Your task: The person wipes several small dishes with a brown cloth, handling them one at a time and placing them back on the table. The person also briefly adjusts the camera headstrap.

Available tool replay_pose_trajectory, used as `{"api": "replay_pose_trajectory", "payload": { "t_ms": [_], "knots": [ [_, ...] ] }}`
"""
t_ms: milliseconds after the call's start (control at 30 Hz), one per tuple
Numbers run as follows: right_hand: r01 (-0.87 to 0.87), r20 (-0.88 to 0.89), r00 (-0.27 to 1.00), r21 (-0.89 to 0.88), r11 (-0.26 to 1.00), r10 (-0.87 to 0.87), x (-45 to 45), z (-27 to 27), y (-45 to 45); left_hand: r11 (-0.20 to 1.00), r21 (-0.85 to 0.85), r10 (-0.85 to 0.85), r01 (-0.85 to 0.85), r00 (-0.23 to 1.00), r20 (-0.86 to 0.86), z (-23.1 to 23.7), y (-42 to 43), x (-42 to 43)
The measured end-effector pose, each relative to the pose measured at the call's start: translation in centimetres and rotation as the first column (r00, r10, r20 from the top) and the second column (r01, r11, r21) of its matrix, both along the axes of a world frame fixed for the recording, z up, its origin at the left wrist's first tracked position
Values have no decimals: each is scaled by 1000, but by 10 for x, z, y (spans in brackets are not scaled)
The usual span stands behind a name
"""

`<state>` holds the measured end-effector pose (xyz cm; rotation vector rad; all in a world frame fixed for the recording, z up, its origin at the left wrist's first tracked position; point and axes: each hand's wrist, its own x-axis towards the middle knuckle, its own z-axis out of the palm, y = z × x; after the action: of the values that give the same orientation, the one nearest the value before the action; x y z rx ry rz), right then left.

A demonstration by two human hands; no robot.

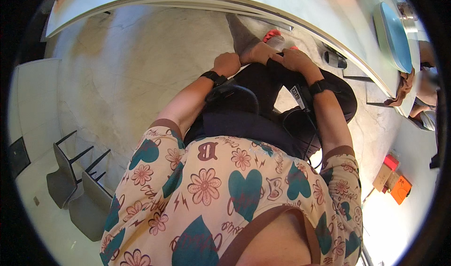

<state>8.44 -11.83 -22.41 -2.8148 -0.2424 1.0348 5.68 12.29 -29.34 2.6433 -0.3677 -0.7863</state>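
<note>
My left hand (227, 64) is curled at the hem of a black trouser leg (252, 76), beside the bare ankle (262, 53); its fingertips are hidden. My right hand (296, 59) pinches the black trouser cuff on the other side of the ankle, thumb pointing inward. The foot wears a dark grey sock (239, 33) and points away from me. Both wrists bear black straps with devices, and dark cables run over my lap. A small device with a white label (297, 96) hangs beside my right forearm.
A long white table (327, 10) curves across the top. On it stand a blue-and-green oval basin (396, 37) and a brown cloth (405, 86). Red-and-grey footwear (276, 39) lies on the floor. Two grey chairs (88, 202) are at left; another person's arm (426, 86) shows at right.
</note>
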Motion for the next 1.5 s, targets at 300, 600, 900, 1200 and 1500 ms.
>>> {"api": "replay_pose_trajectory", "payload": {
  "t_ms": [300,600,900,1200,1500],
  "knots": [
    [-66,-13,998,53,996,67,-3,2,3,977,-210,-5,24,996,88,22,-30,-24],
    [-248,563,826,403,881,-25,1,-50,5,943,-258,-166,212,968,190,22,-56,-3],
    [-171,323,946,416,893,30,-4,-10,-13,714,-508,367,-481,876,-313,17,-20,52],
    [-53,336,935,455,889,-116,-27,-18,-42,456,-390,561,-800,599,-572,-29,-6,116],
    [-42,414,908,246,968,-65,-13,-52,-30,431,-353,517,-830,548,-658,-42,-22,94]
  ]
}}
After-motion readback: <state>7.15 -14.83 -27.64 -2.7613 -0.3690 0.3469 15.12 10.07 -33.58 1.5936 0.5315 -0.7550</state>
